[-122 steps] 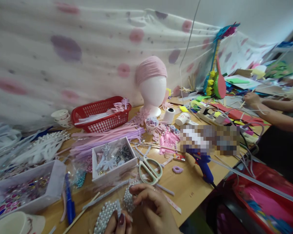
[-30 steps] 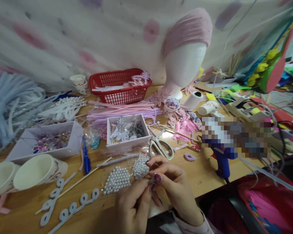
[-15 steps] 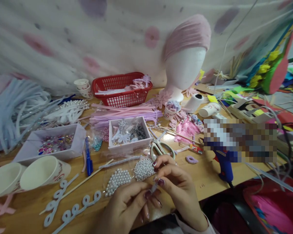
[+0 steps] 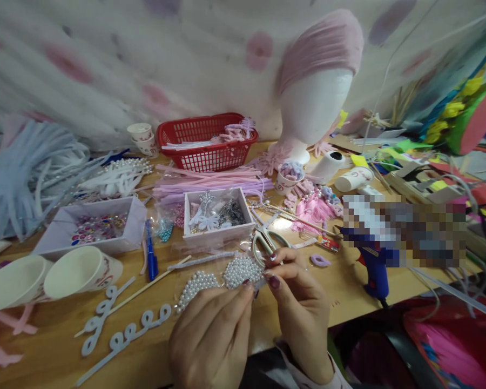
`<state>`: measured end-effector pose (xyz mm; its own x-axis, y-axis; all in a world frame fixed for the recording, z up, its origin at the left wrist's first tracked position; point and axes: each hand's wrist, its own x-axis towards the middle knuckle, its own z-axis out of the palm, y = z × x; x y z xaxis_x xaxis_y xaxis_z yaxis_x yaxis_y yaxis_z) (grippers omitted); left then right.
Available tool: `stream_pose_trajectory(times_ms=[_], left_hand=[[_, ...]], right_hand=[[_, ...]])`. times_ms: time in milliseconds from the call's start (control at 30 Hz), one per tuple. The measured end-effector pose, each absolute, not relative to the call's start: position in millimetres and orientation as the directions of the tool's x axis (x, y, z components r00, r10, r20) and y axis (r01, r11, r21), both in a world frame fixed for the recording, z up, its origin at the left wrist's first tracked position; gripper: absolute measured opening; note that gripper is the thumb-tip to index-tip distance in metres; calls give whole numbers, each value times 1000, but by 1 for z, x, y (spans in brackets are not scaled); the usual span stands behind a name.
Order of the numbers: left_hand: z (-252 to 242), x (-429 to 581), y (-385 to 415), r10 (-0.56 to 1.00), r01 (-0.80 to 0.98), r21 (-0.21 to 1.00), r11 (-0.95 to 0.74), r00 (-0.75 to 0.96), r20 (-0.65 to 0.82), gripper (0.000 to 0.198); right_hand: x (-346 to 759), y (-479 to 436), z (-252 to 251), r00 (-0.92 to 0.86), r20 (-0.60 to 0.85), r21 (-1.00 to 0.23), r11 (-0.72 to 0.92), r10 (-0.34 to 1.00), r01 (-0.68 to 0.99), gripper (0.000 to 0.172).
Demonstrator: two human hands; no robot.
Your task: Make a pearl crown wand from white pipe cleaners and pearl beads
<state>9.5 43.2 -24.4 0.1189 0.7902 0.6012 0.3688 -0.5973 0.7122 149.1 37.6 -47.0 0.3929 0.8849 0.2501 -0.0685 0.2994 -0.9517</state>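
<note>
Between my two hands, in front of the pearl beads, a small pale strip [image 4: 260, 283] is pinched; most of it is hidden by fingers, and its material is unclear. My left hand [image 4: 214, 329] is closed with thumb and forefinger on its near side. Thumb and fingertips of my right hand [image 4: 297, 302] grip the other end. Just beyond the fingers lie a heap of pearl beads [image 4: 242, 272] and a pair of scissors [image 4: 269, 243] with pale handles. To the left, looped pale-blue pipe cleaners [image 4: 140, 327] rest on the table beside a wooden stick [image 4: 146, 294].
A blue glue gun [image 4: 375, 270] stands at right, near a purple ring [image 4: 319, 261]. Paper cups [image 4: 79, 275], a blue pen [image 4: 152, 259] and a rhinestone box [image 4: 125, 232] occupy the left. Behind are a trinket box [image 4: 218, 232], red basket [image 4: 210, 156] and foam head [image 4: 314, 108].
Both hands have risen slightly away from me, with the pale strip still between them. My left hand has turned so its back shows more. The camera view has shifted a little.
</note>
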Motion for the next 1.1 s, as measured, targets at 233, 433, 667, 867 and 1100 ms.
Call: stream_pose_trajectory(times_ms=[233, 433, 667, 867, 1100], left_hand=[[-15, -7, 69, 796, 138, 980, 142, 572, -196, 33], [-19, -5, 72, 692, -144, 818, 557, 626, -360, 18], [-22, -8, 67, 824, -102, 963, 249, 545, -155, 13], [-11, -18, 73, 800, 287, 813, -508, 508, 320, 20], [-15, -19, 67, 573, 568, 214, -794, 583, 576, 16]], right_hand=[[159, 41, -46, 305, 242, -953, 285, 921, -105, 9], [161, 40, -47, 259, 203, -952, 253, 944, -174, 8], [164, 39, -41, 185, 132, -956, 174, 974, -235, 10], [166, 43, -34, 123, 130, -980, 147, 984, -135, 13], [166, 43, -36, 148, 231, -969, 213, 962, 127, 13]])
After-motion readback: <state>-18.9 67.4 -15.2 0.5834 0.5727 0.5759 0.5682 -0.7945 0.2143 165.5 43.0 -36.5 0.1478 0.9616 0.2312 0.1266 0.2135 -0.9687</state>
